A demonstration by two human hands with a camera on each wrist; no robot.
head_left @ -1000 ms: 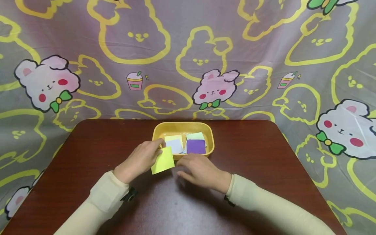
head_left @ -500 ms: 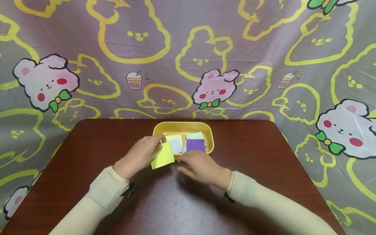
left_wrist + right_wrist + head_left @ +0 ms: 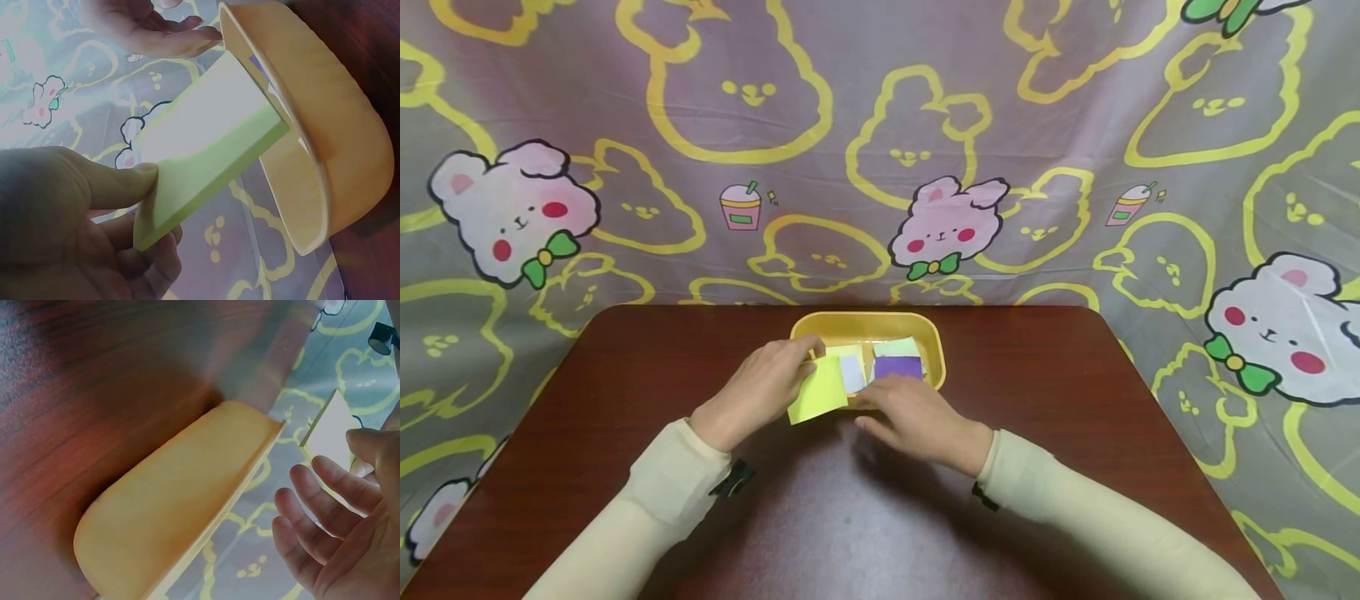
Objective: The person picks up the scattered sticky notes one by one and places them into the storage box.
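My left hand (image 3: 760, 387) pinches a yellow sticky-note pad (image 3: 818, 390) by one edge, thumb on one face and fingers on the other. In the left wrist view the pad (image 3: 206, 125) looks thick and tilts beside the rim of a yellow plastic box (image 3: 350, 119). The same box (image 3: 935, 342) in the head view contains a purple note pad (image 3: 898, 367), a pale green one (image 3: 897, 347) and a whitish one (image 3: 852, 374). By the box's near side is my right hand (image 3: 917, 421); its fingers (image 3: 312, 519) are loosely bent and hold nothing.
The box stands near the back of a dark reddish-brown table (image 3: 1022, 367). Behind the table hangs a grey curtain (image 3: 820, 183) with cartoon bears and rabbits. A dark strap piece (image 3: 732, 479) shows at my left wrist.
My left hand has moved the yellow sticky-note pad slightly forward, over the box's near rim. My right hand has shifted a little forward toward the box too.
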